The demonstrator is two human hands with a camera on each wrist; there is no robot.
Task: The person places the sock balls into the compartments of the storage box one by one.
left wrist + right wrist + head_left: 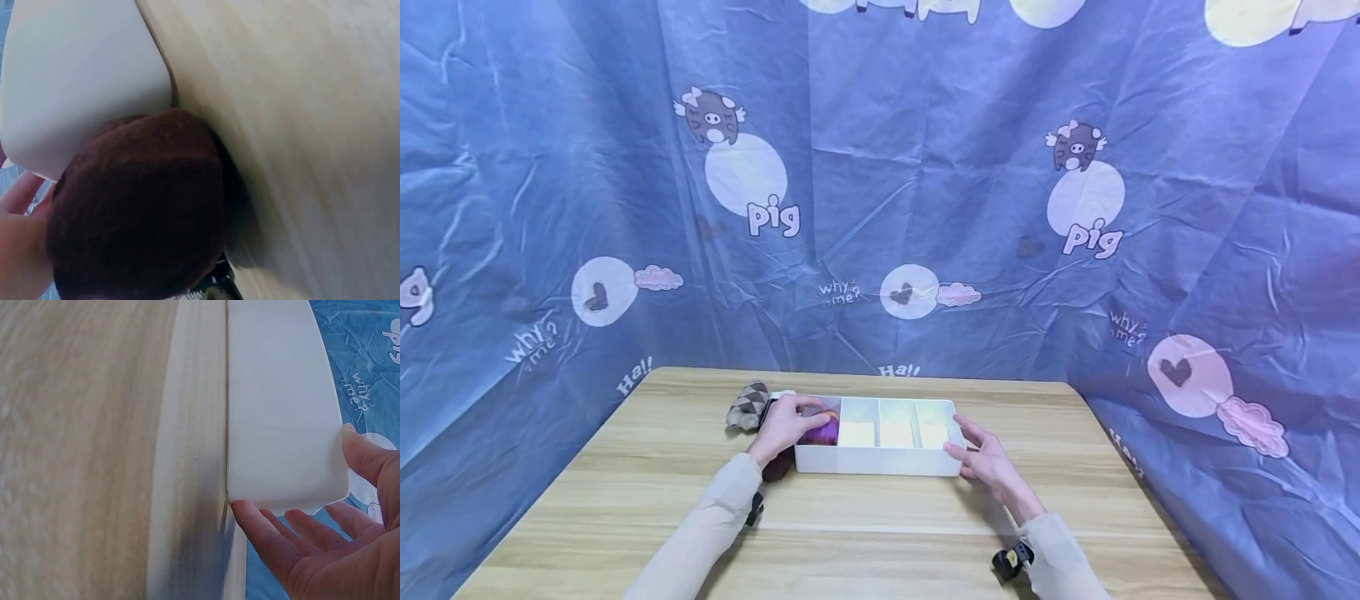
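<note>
A long white storage box [880, 461] with several compartments stands on the table. Its leftmost compartment holds a shiny purple bundle [823, 431] with an orange edge. My left hand [782, 429] reaches over the box's left end and grips the bundle with thumb and fingers. In the left wrist view that hand [25, 250] is mostly hidden behind a dark brown, velvety rounded thing [140, 206]. At the box's right end, my right hand [988, 458] holds the end wall. In the right wrist view its thumb touches the upper edge and the fingertips meet the end of the box [284, 412].
A grey checked cloth bundle [749, 407] lies left of the box, partly behind my left hand. Something black with white marks [222, 278] shows under the brown thing. The wooden table [880, 542] ends at a blue printed curtain [865, 183].
</note>
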